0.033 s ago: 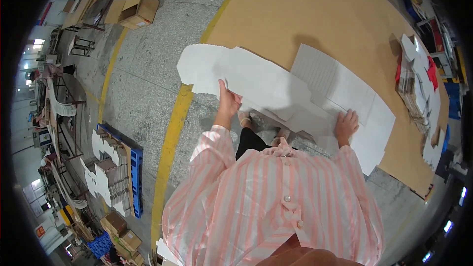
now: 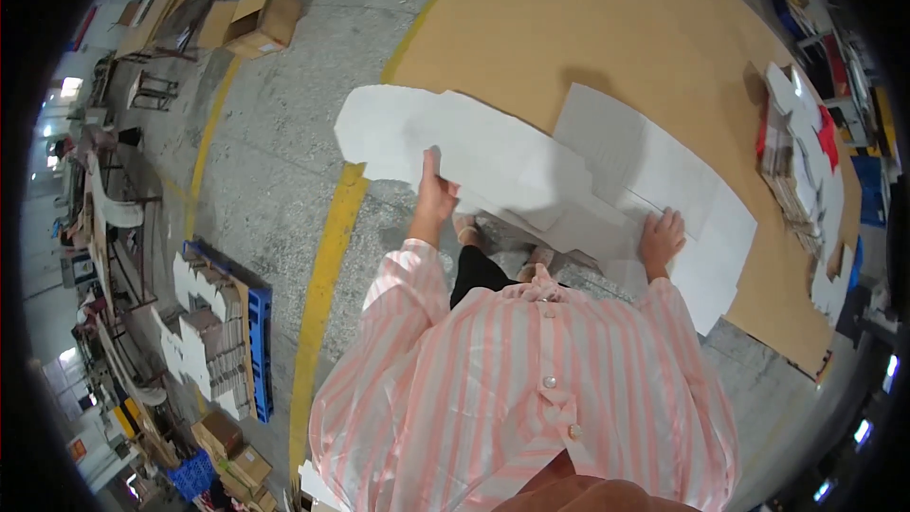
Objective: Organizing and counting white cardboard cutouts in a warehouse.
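Hands point(image 2: 434, 197) on white cardboard sheet point(image 2: 493, 156)

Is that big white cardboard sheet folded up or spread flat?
Spread flat: the big white cardboard sheet lies open, left hand gripping its edge, right hand pressing it.

You wear a pink-and-white striped shirt point(image 2: 531, 370); your white cardboard sheet point(image 2: 493, 156) lies over a tan board point(image 2: 588, 28), beside a yellow floor line point(image 2: 327, 256).
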Motion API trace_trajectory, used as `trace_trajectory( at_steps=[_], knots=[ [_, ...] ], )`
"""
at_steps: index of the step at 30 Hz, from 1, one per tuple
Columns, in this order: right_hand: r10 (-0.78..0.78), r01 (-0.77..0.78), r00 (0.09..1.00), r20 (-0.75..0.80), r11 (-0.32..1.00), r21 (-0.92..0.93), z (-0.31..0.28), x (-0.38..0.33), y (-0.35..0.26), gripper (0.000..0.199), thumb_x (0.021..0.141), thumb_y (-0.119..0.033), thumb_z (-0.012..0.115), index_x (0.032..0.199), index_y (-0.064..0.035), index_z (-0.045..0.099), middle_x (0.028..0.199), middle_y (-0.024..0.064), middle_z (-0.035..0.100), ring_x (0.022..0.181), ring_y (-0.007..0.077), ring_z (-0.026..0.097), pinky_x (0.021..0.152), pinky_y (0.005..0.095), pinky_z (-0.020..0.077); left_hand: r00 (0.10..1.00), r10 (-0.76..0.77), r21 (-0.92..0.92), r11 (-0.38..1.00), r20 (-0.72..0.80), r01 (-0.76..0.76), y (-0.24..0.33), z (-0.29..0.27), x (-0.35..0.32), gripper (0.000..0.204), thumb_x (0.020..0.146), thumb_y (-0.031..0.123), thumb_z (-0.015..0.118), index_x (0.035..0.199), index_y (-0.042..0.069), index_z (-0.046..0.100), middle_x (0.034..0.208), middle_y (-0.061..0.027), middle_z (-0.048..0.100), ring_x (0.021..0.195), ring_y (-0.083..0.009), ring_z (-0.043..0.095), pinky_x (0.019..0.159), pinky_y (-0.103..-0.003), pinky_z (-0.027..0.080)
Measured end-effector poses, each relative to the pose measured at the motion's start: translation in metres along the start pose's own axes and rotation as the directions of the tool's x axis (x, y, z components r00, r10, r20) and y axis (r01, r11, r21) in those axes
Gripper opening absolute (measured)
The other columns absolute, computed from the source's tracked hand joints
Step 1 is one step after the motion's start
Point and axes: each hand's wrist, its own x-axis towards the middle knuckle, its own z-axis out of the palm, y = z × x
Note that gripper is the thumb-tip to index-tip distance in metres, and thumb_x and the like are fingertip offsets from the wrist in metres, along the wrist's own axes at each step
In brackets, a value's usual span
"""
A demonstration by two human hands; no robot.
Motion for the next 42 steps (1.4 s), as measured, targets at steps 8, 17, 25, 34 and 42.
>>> trace_trajectory(
  at_steps=[8, 17, 25, 34, 42],
  knots=[
    [-0.032, 0.055, 0.994, -0.108, 0.976, 0.212, -0.015, 0.006, 0.015, 0.052, 0.083, -0.041, 0.048, 0.124, -0.0094, 0.044, 0.128, 0.0131, 0.041, 0.118, 0.0295, 0.037, 0.093, 0.0478, 0.0307, 0.996, 0.086, 0.100, 0.991, -0.017, -0.083, -0.017, 0.025, -0.014, 0.037, 0.082, 0.031, 0.059, 0.108, 0.005, 0.053, 0.093, -0.0088, 0.061, 0.081, -0.0233, 0.061, 0.067, -0.035, 0.051],
    [0.035, -0.045, 0.998, 0.060, 0.985, 0.169, -0.002, 0.001, 0.051, 0.059, 0.087, -0.047, 0.039, 0.133, -0.0103, 0.035, 0.140, 0.0155, 0.027, 0.130, 0.0344, 0.020, 0.102, 0.0568, 0.0124, 0.780, 0.566, 0.945, 0.003, 0.269, -0.327, -0.027, 0.038, -0.007, 0.033, 0.082, 0.023, 0.060, 0.078, -0.009, 0.060, 0.076, -0.0116, 0.062, 0.064, -0.0221, 0.058, 0.056, -0.032, 0.044],
    [0.026, -0.040, 0.993, 0.113, 0.991, 0.127, -0.004, 0.001, 0.045, 0.061, 0.087, -0.048, 0.037, 0.135, -0.0121, 0.030, 0.143, 0.0140, 0.022, 0.132, 0.0319, 0.017, 0.103, 0.0561, 0.0105, 0.852, 0.522, 0.849, 0.434, 0.035, -0.301, -0.011, 0.018, 0.004, 0.032, 0.082, 0.020, 0.060, 0.072, -0.010, 0.060, 0.073, -0.0107, 0.063, 0.060, -0.0233, 0.055, 0.059, -0.032, 0.045],
    [0.020, -0.034, 0.988, 0.155, 0.996, 0.085, -0.005, 0.000, 0.052, 0.059, 0.087, -0.048, 0.038, 0.135, -0.0133, 0.030, 0.143, 0.0128, 0.022, 0.132, 0.0318, 0.017, 0.102, 0.0568, 0.0136, 0.937, 0.345, 0.654, 0.722, -0.054, -0.228, -0.008, 0.016, 0.003, 0.035, 0.082, 0.021, 0.059, 0.072, -0.012, 0.059, 0.066, -0.0126, 0.062, 0.061, -0.0230, 0.058, 0.062, -0.036, 0.046],
    [0.038, -0.055, 0.982, 0.184, 0.994, 0.090, -0.008, 0.005, 0.059, 0.060, 0.088, -0.048, 0.037, 0.136, -0.0130, 0.029, 0.143, 0.0128, 0.022, 0.132, 0.0319, 0.017, 0.102, 0.0562, 0.0145, 0.946, 0.282, 0.216, 0.945, -0.162, -0.245, -0.014, 0.029, 0.003, 0.034, 0.085, 0.022, 0.055, 0.074, -0.010, 0.057, 0.059, -0.0143, 0.059, 0.057, -0.0271, 0.058, 0.055, -0.041, 0.045]
  ],
)
